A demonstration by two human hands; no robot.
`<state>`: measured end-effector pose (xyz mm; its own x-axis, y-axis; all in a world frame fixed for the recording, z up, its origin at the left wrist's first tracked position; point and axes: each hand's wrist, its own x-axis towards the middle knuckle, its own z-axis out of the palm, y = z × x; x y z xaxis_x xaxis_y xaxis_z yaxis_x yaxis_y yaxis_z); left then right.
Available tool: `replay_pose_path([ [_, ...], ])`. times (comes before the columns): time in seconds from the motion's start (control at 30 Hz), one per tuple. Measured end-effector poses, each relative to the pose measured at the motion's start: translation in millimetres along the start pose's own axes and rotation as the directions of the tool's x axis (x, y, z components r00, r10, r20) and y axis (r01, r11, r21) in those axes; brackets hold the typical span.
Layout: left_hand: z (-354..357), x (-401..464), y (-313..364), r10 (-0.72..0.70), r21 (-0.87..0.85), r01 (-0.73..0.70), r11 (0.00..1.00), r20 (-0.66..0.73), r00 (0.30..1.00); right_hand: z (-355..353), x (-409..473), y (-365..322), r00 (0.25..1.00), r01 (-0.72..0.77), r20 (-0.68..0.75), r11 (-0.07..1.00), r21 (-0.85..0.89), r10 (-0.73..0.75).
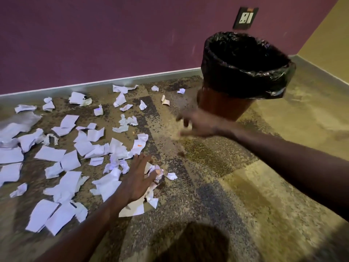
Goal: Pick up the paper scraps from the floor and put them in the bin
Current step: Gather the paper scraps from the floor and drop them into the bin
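Several torn white paper scraps (75, 154) lie scattered over the carpet on the left. A brown bin (222, 108) lined with a black plastic bag (245, 72) stands near the purple wall at the right. My left hand (137, 178) hovers with straight fingers over scraps and a crumpled wrapper (158, 177) near the middle. My right hand (196, 125) is blurred, stretched out in front of the bin's base with fingers spread and nothing in it.
The purple wall with a white skirting (113, 82) runs along the back, with a socket plate (245, 17) above the bin. A yellow wall closes the right side. Patterned carpet (245, 186) spreads to the right and front. A dark shadow falls at the bottom.
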<state>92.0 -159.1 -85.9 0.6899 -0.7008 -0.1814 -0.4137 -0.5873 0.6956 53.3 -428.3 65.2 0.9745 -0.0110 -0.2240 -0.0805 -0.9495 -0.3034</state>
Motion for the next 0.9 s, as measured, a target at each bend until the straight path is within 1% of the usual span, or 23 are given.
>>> replay_pose_path([
  [0.03, -4.1, -4.8, -3.7, 0.024, -0.015, -0.025, 1.0, -0.064, 0.998, 26.0, 1.2, -4.5, 0.986, -0.009, 0.165, 1.0, -0.023, 0.013],
  [0.07, -7.7, -9.7, -8.0, 0.059, -0.012, -0.061, 0.998, -0.126, 0.99, 50.6, 2.5, -8.5, 0.961, -0.008, 0.275, 0.998, -0.055, 0.023],
  [0.13, -12.9, -19.2, -19.5, 0.145, 0.04, -0.14, 0.989, -0.202, 0.969, 91.0, 4.7, -16.4, 0.924, 0.004, 0.381, 0.997, -0.077, 0.026],
  [0.2, -14.4, -28.9, -32.2, 0.208, 0.152, -0.176, 0.972, -0.225, 0.952, 120.9, 8.2, -25.0, 0.909, 0.017, 0.418, 0.999, -0.049, 0.005],
  [0.27, -13.4, -38.8, -41.8, 0.223, 0.273, -0.149, 0.95, -0.261, 0.939, 142.2, 12.1, -34.8, 0.912, 0.049, 0.41, 0.997, -0.054, -0.022],
  [0.33, -12.7, -47.6, -44.5, 0.217, 0.317, -0.113, 0.942, -0.313, 0.925, 155.1, 16.1, -45.8, 0.925, 0.068, 0.378, 0.996, -0.066, -0.038],
  [0.37, -12.3, -51.3, -43.7, 0.207, 0.329, -0.098, 0.939, -0.317, 0.925, 159.7, 18.3, -51.1, 0.935, 0.069, 0.353, 0.996, -0.062, -0.043],
  [0.43, -11.1, -56.0, -41.6, 0.123, 0.39, -0.015, 0.921, -0.252, 0.96, 167.9, 23.1, -60.9, 0.943, 0.08, 0.327, 0.994, -0.074, -0.051],
  [0.5, -7.8, -60.3, -44.1, -0.022, 0.514, 0.083, 0.854, -0.125, 0.992, 175.1, 27.3, -70.3, 0.938, 0.105, 0.341, 0.989, -0.101, -0.065],
  [0.57, -3.0, -65.2, -49.9, -0.12, 0.575, 0.112, 0.81, -0.024, 0.992, 178.9, 30.9, -77.7, 0.936, 0.139, 0.338, 0.985, -0.101, -0.098],
  [0.6, -2.0, -66.0, -51.6, -0.125, 0.574, 0.109, 0.811, -0.011, 0.992, 178.8, 32.6, -80.6, 0.94, 0.152, 0.32, 0.985, -0.08, -0.119],
  [0.67, -5.4, -61.8, -50.3, -0.078, 0.552, 0.088, 0.829, -0.041, 0.996, 178.4, 35.2, -82.8, 0.955, 0.164, 0.251, 0.987, 0.0, -0.158],
  [0.77, -12.4, -49.8, -48.1, -0.022, 0.471, 0.06, 0.88, -0.084, 0.996, 178.2, 36.9, -82.4, 0.969, 0.163, 0.167, 0.978, 0.132, -0.184],
  [0.83, -14.2, -44.7, -48.1, -0.03, 0.352, 0.056, 0.934, -0.08, 0.996, 177.1, 38.2, -83.9, 0.977, 0.128, 0.145, 0.974, 0.188, -0.157],
  [0.9, -17.3, -42.5, -48.1, -0.041, 0.21, 0.055, 0.976, -0.069, 0.997, 174.2, 39.9, -84.1, 0.988, 0.054, 0.127, 0.969, 0.24, -0.086],
])
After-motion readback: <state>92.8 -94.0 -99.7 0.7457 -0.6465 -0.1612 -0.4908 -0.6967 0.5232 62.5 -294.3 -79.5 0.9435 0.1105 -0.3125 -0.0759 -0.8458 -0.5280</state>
